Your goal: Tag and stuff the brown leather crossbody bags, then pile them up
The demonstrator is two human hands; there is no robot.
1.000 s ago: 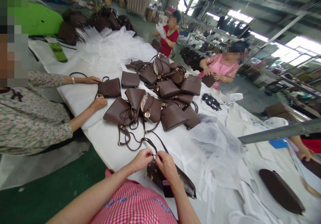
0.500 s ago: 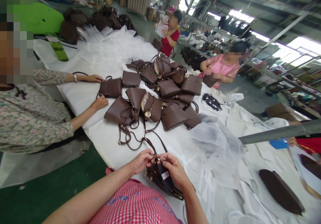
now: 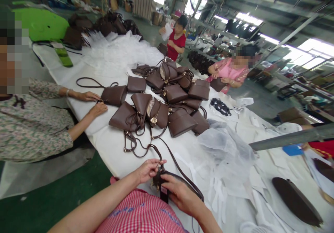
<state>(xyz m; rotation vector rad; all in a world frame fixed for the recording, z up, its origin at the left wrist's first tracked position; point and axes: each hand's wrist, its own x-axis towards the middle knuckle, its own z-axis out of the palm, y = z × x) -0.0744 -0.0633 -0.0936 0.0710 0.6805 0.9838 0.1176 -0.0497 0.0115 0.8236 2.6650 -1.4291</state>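
Close to my body lies a dark brown handbag [image 3: 184, 179] with its strap [image 3: 173, 160] looping over the white table. My left hand [image 3: 148, 170] is closed in a pinch on the strap where it meets the bag's end. My right hand [image 3: 180, 193] rests over the bag with its fingers stretched out, partly covering it and a dark tag [image 3: 164, 194] with a small pale label. Just beyond my hands is a heap of brown handbags [image 3: 182, 121], several with gold round charms and tangled straps.
At the left, a co-worker's hands [image 3: 97, 104] hold a brown bag [image 3: 114, 95]. Clear plastic bags [image 3: 120, 50] pile at the back; another clear plastic sheet [image 3: 224, 142] lies right. A grey metal bar [image 3: 292, 137] crosses the right side. A brown oval piece [image 3: 297, 200] lies at lower right.
My right hand has come away from the pinch beside my left and spread over the bag. The strap now lies along the bag's right side. The co-worker's bag has turned, its strap stretched out.
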